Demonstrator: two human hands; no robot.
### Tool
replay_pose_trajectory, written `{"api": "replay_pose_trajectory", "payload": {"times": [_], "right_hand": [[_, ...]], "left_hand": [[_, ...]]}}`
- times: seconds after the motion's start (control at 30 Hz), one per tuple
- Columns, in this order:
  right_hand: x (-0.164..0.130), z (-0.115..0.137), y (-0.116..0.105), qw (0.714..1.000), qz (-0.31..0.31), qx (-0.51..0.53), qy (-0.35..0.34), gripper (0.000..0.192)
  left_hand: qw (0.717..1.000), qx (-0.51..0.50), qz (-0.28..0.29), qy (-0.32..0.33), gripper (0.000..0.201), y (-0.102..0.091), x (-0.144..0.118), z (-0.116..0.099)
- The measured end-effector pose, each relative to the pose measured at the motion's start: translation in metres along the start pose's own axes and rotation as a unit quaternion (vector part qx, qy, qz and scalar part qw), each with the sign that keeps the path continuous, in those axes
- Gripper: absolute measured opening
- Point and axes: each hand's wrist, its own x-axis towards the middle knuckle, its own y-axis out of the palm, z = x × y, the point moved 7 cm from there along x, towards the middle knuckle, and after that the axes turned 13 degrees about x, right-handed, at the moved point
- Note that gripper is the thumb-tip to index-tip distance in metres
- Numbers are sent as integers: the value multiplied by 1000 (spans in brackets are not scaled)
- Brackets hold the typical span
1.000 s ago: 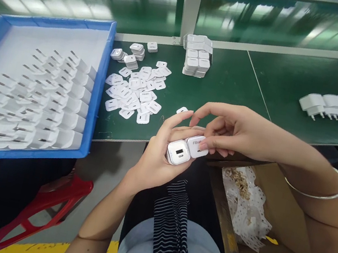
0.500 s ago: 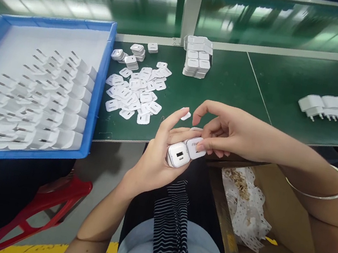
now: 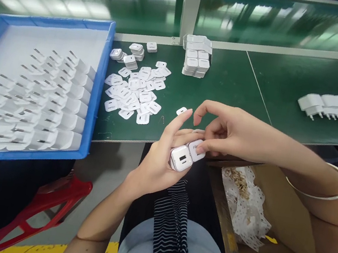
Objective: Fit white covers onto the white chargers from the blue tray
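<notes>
Charger (image 3: pixel 182 158) sits in your left hand (image 3: pixel 159 164), fingers wrapped around it just off the counter (image 3: pixel 228 89) edge; your right hand (image 3: pixel 227 132) pinches a small white cover (image 3: pixel 196 150) against it.

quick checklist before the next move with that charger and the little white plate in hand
1. Left hand grips the white charger: ok.
2. Charger's port face is turned up toward the camera: ok.
3. Right hand fingers press the small white plate against the charger's side: ok.
4. Plate seated flush: cannot tell, fingers cover its edge.
5. Loose plates lie on the green table, near the hands: ok.
6. Blue tray holds rows of chargers: ok.
</notes>
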Motion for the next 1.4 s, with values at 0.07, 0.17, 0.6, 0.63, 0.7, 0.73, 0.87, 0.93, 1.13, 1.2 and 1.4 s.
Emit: {"api": "replay_pose_trajectory", "payload": {"times": [0.07, 0.17, 0.6, 0.63, 0.7, 0.73, 0.87, 0.93, 1.13, 1.2, 1.4], "right_hand": [[-1, -4, -3, 1000, -25, -9, 0, 39], [-4, -16, -1, 999, -23, 48, 5, 44], [-5, -34, 8, 950, -23, 287, -125, 23], [-5, -32, 3, 952, -54, 269, -136, 21], [-9, -27, -10, 954, -127, 227, -150, 19], [-12, -24, -17, 952, -163, 206, -155, 19], [-26, -13, -30, 943, -246, 157, -162, 19], [-29, -10, -26, 943, -240, 163, -160, 19], [-26, -13, 2, 954, -168, 212, -129, 21], [-25, -15, 8, 955, -161, 218, -120, 24], [-40, -9, 12, 939, -300, 40, -165, 14]], "left_hand": [[1000, 1, -23, 5, 90, -2, -1, -2], [999, -21, -44, 12, 87, -3, -2, -4], [982, -174, -54, -52, 81, -8, -2, -3], [983, -167, -59, -55, 82, -8, -3, -2], [985, -141, -77, -60, 84, -10, -4, 0], [987, -121, -92, -59, 84, -12, -5, 1], [988, -34, -143, -42, 76, -17, -8, 2], [986, 8, -159, -37, 74, -17, -8, 3], [986, 33, -158, -35, 79, -9, -3, 14], [986, 29, -160, -30, 79, -6, 0, 17], [977, 65, -203, 8, 72, 2, 8, 20]]}}
